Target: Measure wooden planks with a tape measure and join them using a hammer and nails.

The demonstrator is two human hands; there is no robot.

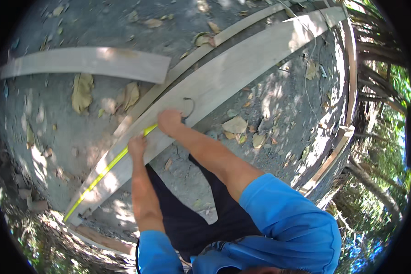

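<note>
A long pale wooden board (233, 75) lies slantwise on the ground in front of me, from the near left to the far right. Along its near-left part runs the yellow blade of a tape measure (101, 175), stretched from the board's end up to my hands. My left hand (137, 146) is closed on the blade, pressing near the board. Farther up the blade, my right hand (170, 121) is closed round the tape measure's body, which its fingers mostly hide. A dark cord loop (191, 108) sticks out beside that hand, over the board.
A narrower strip of wood (242, 25) lies along the board's far side. A shorter plank (93, 61) rests at the upper left. Dry leaves (235, 125) and a thin wire (308, 86) are on the dirt. Wooden beams (326, 162) edge the right side, before roots and greenery.
</note>
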